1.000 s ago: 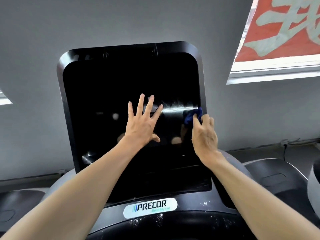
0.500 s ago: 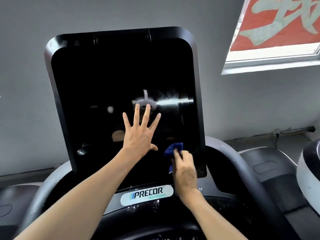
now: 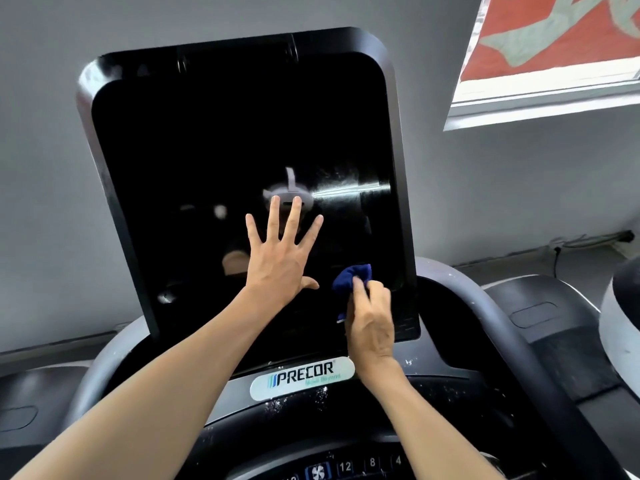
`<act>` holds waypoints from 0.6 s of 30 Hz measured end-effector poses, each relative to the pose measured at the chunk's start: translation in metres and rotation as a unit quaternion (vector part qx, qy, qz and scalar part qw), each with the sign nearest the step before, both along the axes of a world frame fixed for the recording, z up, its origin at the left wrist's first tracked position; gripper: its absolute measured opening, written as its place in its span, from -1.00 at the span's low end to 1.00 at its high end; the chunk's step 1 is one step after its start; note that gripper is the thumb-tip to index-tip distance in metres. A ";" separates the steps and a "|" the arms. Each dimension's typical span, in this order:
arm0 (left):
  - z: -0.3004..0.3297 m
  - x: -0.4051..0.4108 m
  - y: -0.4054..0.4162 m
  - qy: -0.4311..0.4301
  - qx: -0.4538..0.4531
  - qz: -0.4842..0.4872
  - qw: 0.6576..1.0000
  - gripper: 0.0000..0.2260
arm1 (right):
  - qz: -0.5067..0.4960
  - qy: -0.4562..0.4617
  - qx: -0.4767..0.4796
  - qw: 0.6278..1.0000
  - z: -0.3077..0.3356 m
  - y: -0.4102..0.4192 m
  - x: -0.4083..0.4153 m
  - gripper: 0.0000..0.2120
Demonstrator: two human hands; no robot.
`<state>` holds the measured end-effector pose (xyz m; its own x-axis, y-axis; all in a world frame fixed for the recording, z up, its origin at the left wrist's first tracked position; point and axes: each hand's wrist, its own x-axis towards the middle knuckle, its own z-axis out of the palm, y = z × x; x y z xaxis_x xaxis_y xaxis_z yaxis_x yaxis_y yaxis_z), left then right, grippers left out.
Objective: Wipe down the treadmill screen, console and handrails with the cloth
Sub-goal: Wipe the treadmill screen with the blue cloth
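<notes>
The treadmill's tall black screen (image 3: 214,140) fills the middle of the head view, dark and glossy with faint streaks at its right. My left hand (image 3: 280,258) lies flat on the glass with fingers spread. My right hand (image 3: 372,323) grips a bunched dark blue cloth (image 3: 351,277) and presses it against the lower right of the screen. Below sits the console (image 3: 433,393) with a PRECOR badge (image 3: 301,377) and dusty white specks. A grey handrail (image 3: 485,306) curves down at the right.
Lit number buttons (image 3: 346,467) show at the bottom edge. Neighbouring black and grey machines (image 3: 554,327) stand to the right and left. A grey wall is behind, with a window and a red banner (image 3: 561,39) at the upper right.
My right hand has carried the cloth down from the screen's right mid edge to its lower right. The left hand stays flat on the glass. The view has tilted downward.
</notes>
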<state>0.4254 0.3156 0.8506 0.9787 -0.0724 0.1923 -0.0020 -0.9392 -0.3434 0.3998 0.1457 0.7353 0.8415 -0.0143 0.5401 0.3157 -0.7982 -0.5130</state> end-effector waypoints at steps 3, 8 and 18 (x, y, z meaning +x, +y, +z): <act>0.001 0.000 0.001 0.002 -0.003 0.000 1.000 0.16 | -0.034 0.018 0.047 0.998 0.003 0.006 0.002 -0.68; 0.002 0.001 0.001 0.009 0.003 0.001 1.000 0.15 | 0.002 -0.013 -0.009 1.000 0.006 -0.004 0.004 -0.62; -0.001 0.002 0.000 0.003 -0.004 0.002 1.000 0.17 | -0.066 -0.093 -0.096 0.989 0.079 -0.004 0.084 -0.41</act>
<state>0.4279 0.3152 0.8497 0.9799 -0.0669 0.1880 0.0000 -0.9421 -0.3354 0.4841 0.1418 0.8141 0.7254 0.0001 0.6884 0.2769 -0.9156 -0.2916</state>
